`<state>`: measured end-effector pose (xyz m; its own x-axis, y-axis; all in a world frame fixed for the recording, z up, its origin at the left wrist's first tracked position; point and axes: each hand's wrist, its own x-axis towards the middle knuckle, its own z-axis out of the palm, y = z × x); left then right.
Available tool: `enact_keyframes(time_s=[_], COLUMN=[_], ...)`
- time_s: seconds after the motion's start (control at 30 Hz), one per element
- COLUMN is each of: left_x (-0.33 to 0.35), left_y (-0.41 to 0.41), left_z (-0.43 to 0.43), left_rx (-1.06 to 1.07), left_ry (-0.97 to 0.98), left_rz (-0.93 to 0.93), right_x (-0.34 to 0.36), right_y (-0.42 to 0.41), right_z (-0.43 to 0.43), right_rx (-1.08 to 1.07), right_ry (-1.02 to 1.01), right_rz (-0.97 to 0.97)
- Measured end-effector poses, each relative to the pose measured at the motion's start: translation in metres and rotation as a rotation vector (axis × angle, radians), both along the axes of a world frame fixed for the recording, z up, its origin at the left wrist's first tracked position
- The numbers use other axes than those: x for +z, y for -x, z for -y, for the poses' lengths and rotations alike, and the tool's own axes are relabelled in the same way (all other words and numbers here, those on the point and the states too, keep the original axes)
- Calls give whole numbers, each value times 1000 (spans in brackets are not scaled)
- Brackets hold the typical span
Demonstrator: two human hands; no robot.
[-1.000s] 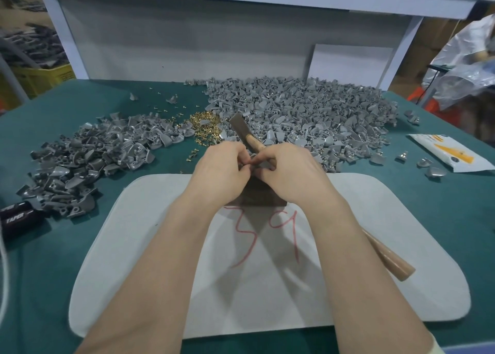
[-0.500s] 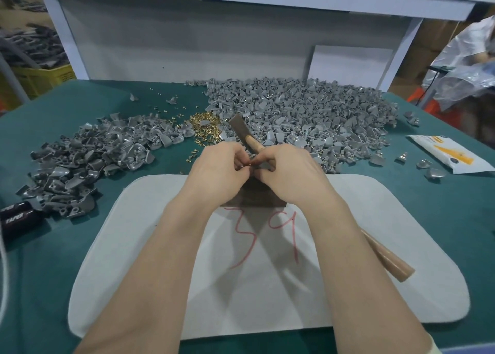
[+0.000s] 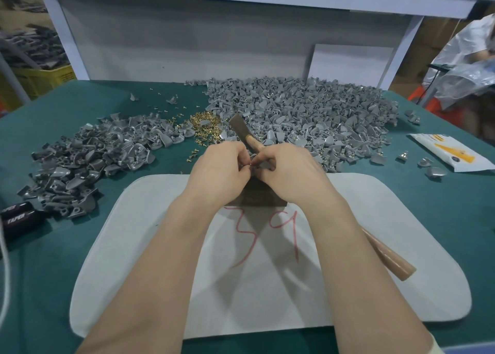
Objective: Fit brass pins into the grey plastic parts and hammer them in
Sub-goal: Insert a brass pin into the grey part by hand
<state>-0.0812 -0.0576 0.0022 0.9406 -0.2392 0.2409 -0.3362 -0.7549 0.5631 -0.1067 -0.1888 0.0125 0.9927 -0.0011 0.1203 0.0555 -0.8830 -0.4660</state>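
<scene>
- Green felt-like cloth covers the table; on it, at the near edge, lies a pale grey mat with rounded corners and a soft, matt surface.
- On the mat the number "39" is written by hand in red.
- A dark brown block sits at the far edge of the mat, partly hidden under the hands.
- The left hand pinches a small grey plastic part above the block.
- The right hand meets it with thumb and forefinger closed on a brass pin, of which only a tiny glint shows.
- The hammer has a dark flat head and a smooth wooden handle. The handle passes under the right hand and forearm; I cannot tell if the other fingers hold it.
- A large pile of light grey parts, curved and shell-like, fills the far right of the table.
- A darker, shinier pile lies toward the left edge.
- Between the two piles is a heap of loose brass pins.
- At the left edge a black object reads "TAPER".
- Near the right edge lies a white packet with yellow print, too small to read, with a few loose parts beside it.
- A white board leans at the far edge.
</scene>
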Motion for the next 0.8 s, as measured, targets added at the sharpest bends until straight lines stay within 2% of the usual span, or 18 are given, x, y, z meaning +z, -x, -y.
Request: enact_keyframes(time_s=[0.47,0.8], left_x=[-1,0], left_y=[-3,-2], left_z=[-11,-11], left_rx=[-89,-38], left_ry=[80,-9], left_rz=[-70,-66], right_x=[1,1], right_y=[1,3], right_z=[0,1], right_rx=[-12,3], right_ry=[27,-7], right_rz=[-6,19])
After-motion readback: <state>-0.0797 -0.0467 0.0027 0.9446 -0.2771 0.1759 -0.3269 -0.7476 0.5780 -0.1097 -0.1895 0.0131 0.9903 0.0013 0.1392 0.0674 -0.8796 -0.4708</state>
